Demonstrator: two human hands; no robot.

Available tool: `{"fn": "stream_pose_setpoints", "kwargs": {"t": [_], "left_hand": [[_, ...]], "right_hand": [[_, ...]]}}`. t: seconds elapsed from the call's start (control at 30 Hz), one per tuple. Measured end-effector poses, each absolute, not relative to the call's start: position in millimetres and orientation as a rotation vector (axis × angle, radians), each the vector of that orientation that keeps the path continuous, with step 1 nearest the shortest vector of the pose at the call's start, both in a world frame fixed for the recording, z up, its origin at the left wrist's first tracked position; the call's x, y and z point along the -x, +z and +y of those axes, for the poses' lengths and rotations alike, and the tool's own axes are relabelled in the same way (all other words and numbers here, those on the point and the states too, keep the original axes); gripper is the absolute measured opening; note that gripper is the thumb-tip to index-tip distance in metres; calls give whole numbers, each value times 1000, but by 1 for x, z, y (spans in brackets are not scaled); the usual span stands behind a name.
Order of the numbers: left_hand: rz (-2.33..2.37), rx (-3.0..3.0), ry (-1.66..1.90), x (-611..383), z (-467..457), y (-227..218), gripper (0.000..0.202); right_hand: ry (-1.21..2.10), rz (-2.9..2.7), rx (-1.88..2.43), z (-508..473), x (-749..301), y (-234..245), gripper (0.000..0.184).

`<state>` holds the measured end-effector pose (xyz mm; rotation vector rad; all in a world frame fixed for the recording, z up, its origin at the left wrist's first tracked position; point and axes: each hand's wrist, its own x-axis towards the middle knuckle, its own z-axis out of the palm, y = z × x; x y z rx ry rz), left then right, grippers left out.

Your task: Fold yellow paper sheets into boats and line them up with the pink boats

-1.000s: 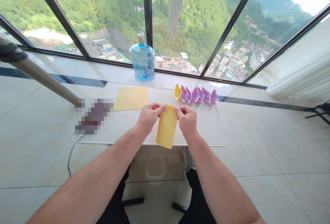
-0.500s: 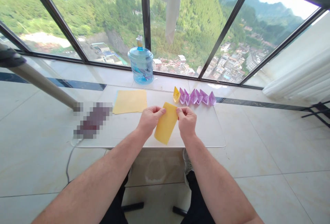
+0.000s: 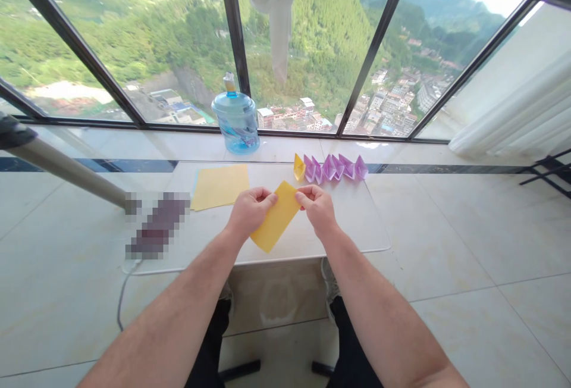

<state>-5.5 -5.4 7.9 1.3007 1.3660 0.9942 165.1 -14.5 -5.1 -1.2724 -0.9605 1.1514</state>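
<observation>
A folded yellow paper (image 3: 276, 216) is held above the white table (image 3: 357, 221), tilted so its lower end points left. My left hand (image 3: 248, 211) pinches its left upper edge and my right hand (image 3: 318, 207) pinches its top right corner, both with fingers closed on it. Behind them a flat stack of yellow sheets (image 3: 220, 186) lies on the table. At the far edge, a small yellow folded paper boat (image 3: 298, 167) leads a row of several purple folded boats (image 3: 335, 168).
A blue water jug (image 3: 236, 117) stands on the window sill beyond the table. A blurred dark object (image 3: 157, 224) lies at the table's left end, with a cable (image 3: 121, 293) hanging from it. A grey pole (image 3: 62, 165) slants in from the left. White curtains (image 3: 513, 108) hang right.
The yellow paper has turned from hanging nearly straight down to slanting left. Both hands kept their pinch. The camera view shifted right and slightly downward.
</observation>
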Motion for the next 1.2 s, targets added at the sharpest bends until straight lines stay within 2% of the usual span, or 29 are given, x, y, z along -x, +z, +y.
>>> {"fn": "stream_pose_setpoints", "kwargs": {"t": [0.1,0.17,0.37,0.63,0.9,1.2], "left_hand": [[1357,-1547,890,7,-5,12,26],[1331,-1680,823,6,-6,13,27],[1271,-1798,722,1,-9,16,30],[1283,-1796,728,3,-6,10,27],[1443,-1766,611,23,5,20,30],[1544,-1746,618,38,11,22,26]], "right_hand": [[1351,-1078,1200,-15,-172,1,38],[1416,-1189,1226,-16,-174,3,35],[1257,-1292,1380,-16,-174,0,23],[1313,-1397,1378,-17,-178,2,26],[1125,-1251,1406,-8,-190,-1,25],[1157,-1185,1326,-6,-196,-6,28]]}}
